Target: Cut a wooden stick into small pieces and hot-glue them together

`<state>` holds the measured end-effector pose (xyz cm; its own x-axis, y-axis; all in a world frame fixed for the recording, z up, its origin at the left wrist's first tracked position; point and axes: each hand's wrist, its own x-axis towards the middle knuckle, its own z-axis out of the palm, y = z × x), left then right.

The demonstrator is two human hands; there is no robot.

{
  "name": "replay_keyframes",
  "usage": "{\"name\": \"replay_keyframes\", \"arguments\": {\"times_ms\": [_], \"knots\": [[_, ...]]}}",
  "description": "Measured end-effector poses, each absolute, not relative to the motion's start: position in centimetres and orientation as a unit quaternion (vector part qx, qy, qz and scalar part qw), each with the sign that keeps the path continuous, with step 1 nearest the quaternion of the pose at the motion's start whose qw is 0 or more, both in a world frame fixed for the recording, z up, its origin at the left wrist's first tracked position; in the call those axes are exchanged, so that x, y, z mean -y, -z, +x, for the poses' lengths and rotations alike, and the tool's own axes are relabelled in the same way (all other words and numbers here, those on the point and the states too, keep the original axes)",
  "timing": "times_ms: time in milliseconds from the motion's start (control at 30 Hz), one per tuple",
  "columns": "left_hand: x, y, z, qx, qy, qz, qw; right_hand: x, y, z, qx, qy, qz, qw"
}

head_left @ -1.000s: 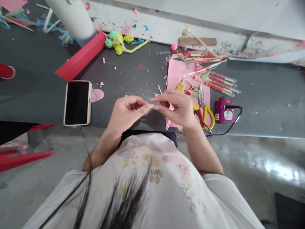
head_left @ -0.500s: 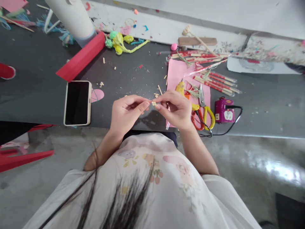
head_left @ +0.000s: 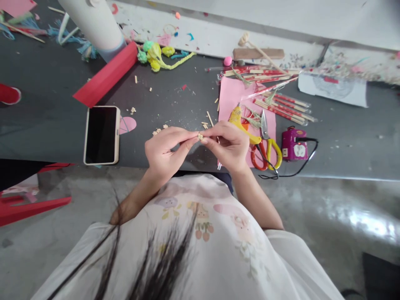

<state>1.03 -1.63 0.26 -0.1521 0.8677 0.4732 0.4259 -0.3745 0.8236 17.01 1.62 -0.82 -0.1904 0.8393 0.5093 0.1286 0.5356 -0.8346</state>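
Between the fingertips of both hands is a small pale cluster of short wooden stick pieces [head_left: 200,136], flower-like in outline. My left hand [head_left: 168,148] pinches it from the left with thumb and forefinger. From the right, my right hand [head_left: 228,143] grips it in the same way. Similar small wooden clusters [head_left: 156,131] lie on the grey table just beyond my left hand. Short cut sticks [head_left: 205,125] rest beyond the fingertips. Close to my right hand are a yellow glue gun [head_left: 239,118] and scissors [head_left: 273,151] with red and yellow handles, on pink paper [head_left: 229,93].
A phone [head_left: 101,135] and a red folded strip [head_left: 108,75] lie to the left, near a white cylinder [head_left: 95,25]. Bundles of red-wrapped sticks [head_left: 283,108] lie right. A purple power adapter [head_left: 294,144] trails a black cable near the front edge.
Both hands have shifted slightly, and the left fingers have drawn together around the wooden cluster. The clusters beyond my left hand show more now. White paper at the right has flipped or unfolded downward.
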Motion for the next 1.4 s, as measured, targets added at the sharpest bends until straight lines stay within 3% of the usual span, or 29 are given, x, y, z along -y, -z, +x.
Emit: {"name": "replay_keyframes", "arguments": {"times_ms": [500,1400], "knots": [[1.9,0.16,1.01,-0.512,-0.552,0.641,0.151,-1.65,0.44,17.09,0.686,-0.36,-0.341,0.532],[1.38,0.56,1.6,-0.469,-0.589,0.624,0.209,-1.56,1.04,17.43,0.692,-0.341,-0.369,0.519]]}}
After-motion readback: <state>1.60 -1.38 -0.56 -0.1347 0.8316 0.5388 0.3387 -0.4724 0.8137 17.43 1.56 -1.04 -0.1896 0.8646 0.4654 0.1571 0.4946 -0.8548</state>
